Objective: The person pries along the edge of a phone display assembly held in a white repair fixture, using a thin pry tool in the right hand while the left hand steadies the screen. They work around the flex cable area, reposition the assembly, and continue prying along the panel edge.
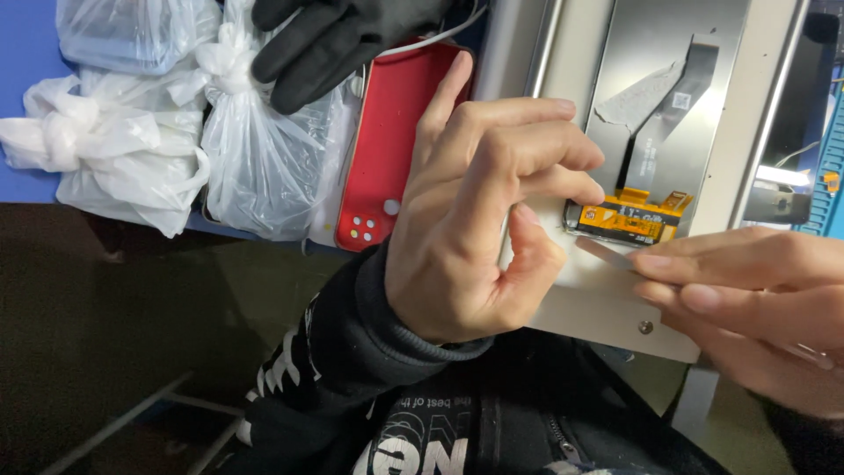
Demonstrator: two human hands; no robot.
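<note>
**Left hand** point(475, 211): centre of frame. Your fingers are curled and the tips are pressed on the panel's lower edge, just beside the connector. The thumb is tucked under the forefinger. I cannot tell whether anything is pinched between them.

**Right hand** point(756, 299): lower right. It is closed on a thin metal blade point(607, 253), thumb and forefinger together on its shank. The tip points left and lies just below the connector.

**Panel** point(668, 88): upper right. It is a grey display lying back side up, with a dark ribbon cable running down its middle.

**Connector** point(629, 220): an orange flex tab at the foot of the ribbon, between your two hands.

**Plate** point(646, 327): a pale sheet under the panel with one screw showing, jutting past the table's edge.

**Phone back** point(396, 132): red, upper centre, partly behind your left hand.

**Glove** point(343, 40): black, at the top edge, on another person's hand resting over the phone back.

**Bags** point(132, 132): knotted clear plastic, upper left, on the blue table point(22, 88).

**Step in hand**, as I judge it: you are working the blade in at the connector while the left hand steadies the panel.

**Next move** calls for a shallow, light pry. Keep the tip off the ribbon and keep the panel pinned flat.
</note>
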